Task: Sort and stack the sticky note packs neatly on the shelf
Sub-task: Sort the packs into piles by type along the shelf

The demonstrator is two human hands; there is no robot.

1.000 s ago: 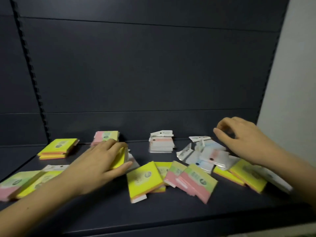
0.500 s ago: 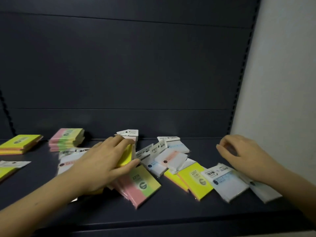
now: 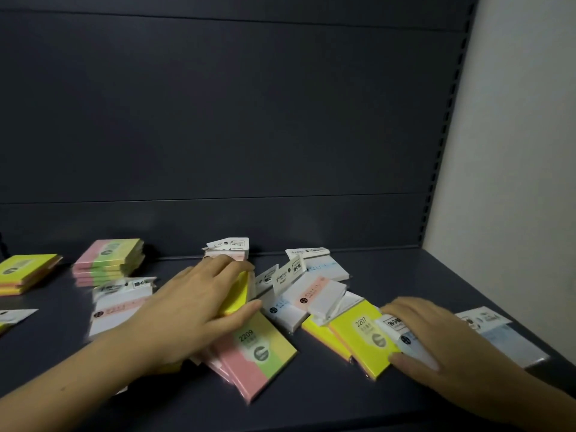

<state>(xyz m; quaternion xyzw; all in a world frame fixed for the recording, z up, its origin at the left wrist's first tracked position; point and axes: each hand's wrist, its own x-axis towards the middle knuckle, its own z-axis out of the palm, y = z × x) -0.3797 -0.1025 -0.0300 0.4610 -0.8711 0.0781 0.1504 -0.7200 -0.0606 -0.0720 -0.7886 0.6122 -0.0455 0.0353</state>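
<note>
Sticky note packs lie scattered on a dark shelf (image 3: 311, 410). My left hand (image 3: 193, 310) grips a yellow pack (image 3: 238, 294) held on edge above a pink-green-yellow pack (image 3: 261, 353). My right hand (image 3: 433, 341) closes over a white pack with blue print (image 3: 405, 338), which overlaps a yellow pack marked 2207 (image 3: 361, 341). White packs with pink or blue bands (image 3: 311, 294) are heaped between the hands. At the back left stand a pink-green stack (image 3: 109, 260) and a yellow stack (image 3: 25, 272). A white stack (image 3: 230, 247) sits behind my left hand.
The shelf's dark back panel (image 3: 249, 120) rises right behind the packs. A pale wall (image 3: 514, 151) closes the right side. Another white pack (image 3: 505, 338) lies at the far right, and one (image 3: 121, 300) lies left of my left forearm.
My right hand has moved left and down onto the white pack beside the 2207 pack. My left hand still holds the yellow pack, with the view shifted slightly.
</note>
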